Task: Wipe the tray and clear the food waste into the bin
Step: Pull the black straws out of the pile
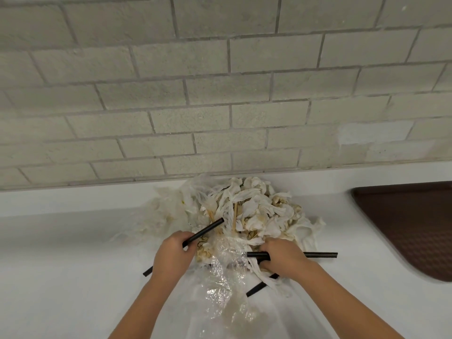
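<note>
Food waste pile (247, 211) of crumpled, stained white napkins sits mid-bench on the white bench (61, 241), its far side touching the back edge under the brick wall (220, 81). Thin wooden sticks (235, 216) poke out of the pile's middle. Clear plastic film (225, 277) spills from the pile's near side toward the front edge, between the two forearms. Left hand (175, 253) has its fingers curled round a black straw (208, 230), which slants from the bench up over the pile's left side. Right hand (281, 258) is at the pile's near right side, fingers closed on a second black straw (320, 254) lying level and pointing at the right edge; whether the short black piece by its thumb is the same straw, cannot tell. Third black straw (256, 288) lies on the bench under the right wrist, partly under napkin strips. Brown tray (411, 228) lies flat at the bench's right edge, well apart from the pile, cut off by the frame.
</note>
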Tool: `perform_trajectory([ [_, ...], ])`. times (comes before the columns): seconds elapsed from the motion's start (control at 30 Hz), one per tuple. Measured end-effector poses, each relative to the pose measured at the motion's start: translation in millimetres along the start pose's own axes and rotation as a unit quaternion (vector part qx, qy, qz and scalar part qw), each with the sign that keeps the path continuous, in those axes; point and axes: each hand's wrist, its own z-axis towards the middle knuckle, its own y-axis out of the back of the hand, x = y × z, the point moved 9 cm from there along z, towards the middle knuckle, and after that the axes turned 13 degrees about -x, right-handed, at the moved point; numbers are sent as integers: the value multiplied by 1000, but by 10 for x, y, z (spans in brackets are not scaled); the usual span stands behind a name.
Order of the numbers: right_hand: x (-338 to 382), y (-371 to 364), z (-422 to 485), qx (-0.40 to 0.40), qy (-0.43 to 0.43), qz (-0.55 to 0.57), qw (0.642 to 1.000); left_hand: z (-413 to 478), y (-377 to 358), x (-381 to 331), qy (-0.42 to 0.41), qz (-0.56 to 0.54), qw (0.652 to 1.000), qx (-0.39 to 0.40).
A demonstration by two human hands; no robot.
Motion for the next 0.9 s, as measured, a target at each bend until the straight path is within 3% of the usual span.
perform_trajectory([
  [0.13, 18, 107, -52, 3, 16, 24, 1000, 86, -7, 5, 41, -43, 998, -4],
  [0.4, -32, 470, -151, 21, -4, 63, 998, -75, 128, -469, -46, -112, 992, -30],
  [0.6, -274, 704, -375, 55, -60, 29, 996, -198, 257, -700, -54, -141, 988, -37],
  [0.77, -542, 841, -685, 58, -106, 44, 992, -698, -109, -1284, -166, -100, 977, 90],
  [0.9, -720, 949, -962, 50, -156, 91, 982, -1035, -855, -1379, -241, 114, 939, 217],
])
